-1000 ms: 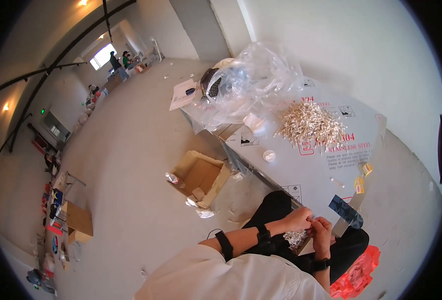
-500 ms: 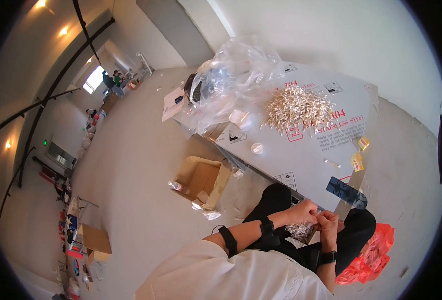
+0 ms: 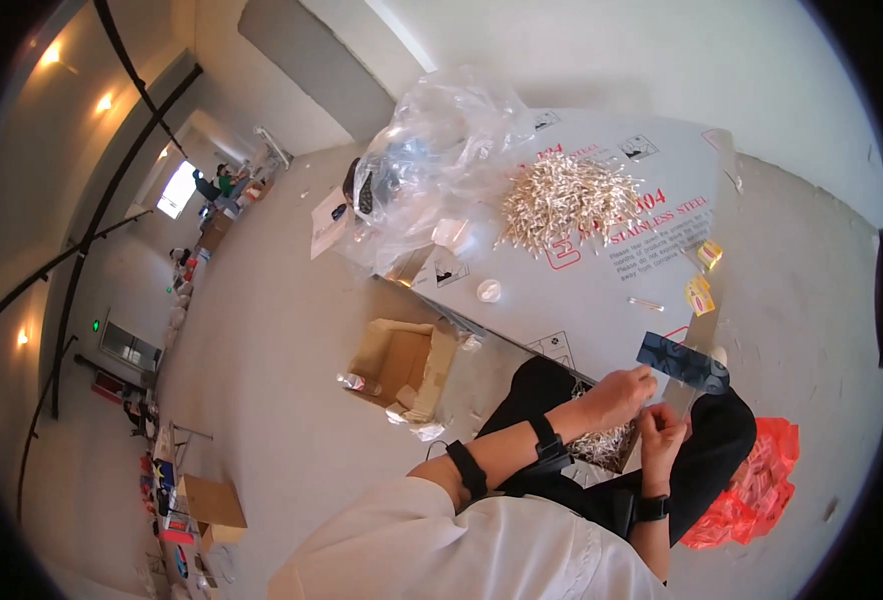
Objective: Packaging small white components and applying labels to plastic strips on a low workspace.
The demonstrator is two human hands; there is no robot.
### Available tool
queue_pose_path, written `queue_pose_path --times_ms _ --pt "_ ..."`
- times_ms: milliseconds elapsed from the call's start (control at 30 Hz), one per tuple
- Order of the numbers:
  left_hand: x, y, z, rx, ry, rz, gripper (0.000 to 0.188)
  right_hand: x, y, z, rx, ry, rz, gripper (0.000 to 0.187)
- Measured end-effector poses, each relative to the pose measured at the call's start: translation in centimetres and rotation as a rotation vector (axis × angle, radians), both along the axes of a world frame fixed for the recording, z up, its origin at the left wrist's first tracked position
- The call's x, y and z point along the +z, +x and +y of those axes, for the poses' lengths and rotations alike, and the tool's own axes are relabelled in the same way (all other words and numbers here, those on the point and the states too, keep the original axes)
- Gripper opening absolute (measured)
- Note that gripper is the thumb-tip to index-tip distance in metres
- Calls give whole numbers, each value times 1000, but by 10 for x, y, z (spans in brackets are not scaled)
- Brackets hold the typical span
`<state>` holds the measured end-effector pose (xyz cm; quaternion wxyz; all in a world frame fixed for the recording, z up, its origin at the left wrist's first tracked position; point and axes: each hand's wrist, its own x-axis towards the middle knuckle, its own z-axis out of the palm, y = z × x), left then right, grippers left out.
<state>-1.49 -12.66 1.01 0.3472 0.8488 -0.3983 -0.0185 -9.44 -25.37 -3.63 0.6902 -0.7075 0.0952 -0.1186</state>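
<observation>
Table [image 3: 602, 300], grey sheet, far side: heap of pale sticks [image 3: 570, 200], clear bag [image 3: 432, 160] to its left. Near edge: dark card [image 3: 684, 362]. Left hand [image 3: 617, 397] pinches the card's left end; right hand [image 3: 662, 435] curled just below, contents cannot tell. Step judged: fitting sticks to card. Next calls for a steady pinch.

Location: bare industrial packing workshop.
Indicators: concrete floor [image 3: 262, 380], open cardboard box [image 3: 402, 365], large worktop [image 3: 602, 300] bearing a bulk heap of small pale parts [image 3: 567, 200], clear plastic bags [image 3: 432, 160], co-workers at distant stations [image 3: 217, 185].
</observation>
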Motion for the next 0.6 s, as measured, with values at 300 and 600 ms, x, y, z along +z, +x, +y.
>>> queue_pose_path --times_ms 300,600 --pt "-5 40 -39 157 -395 691 10 4 7 -20 -5 1032 308 24" --pt "-14 73 -146 -237 -54 48 14 -14 28 -78 -723 359 101 14"
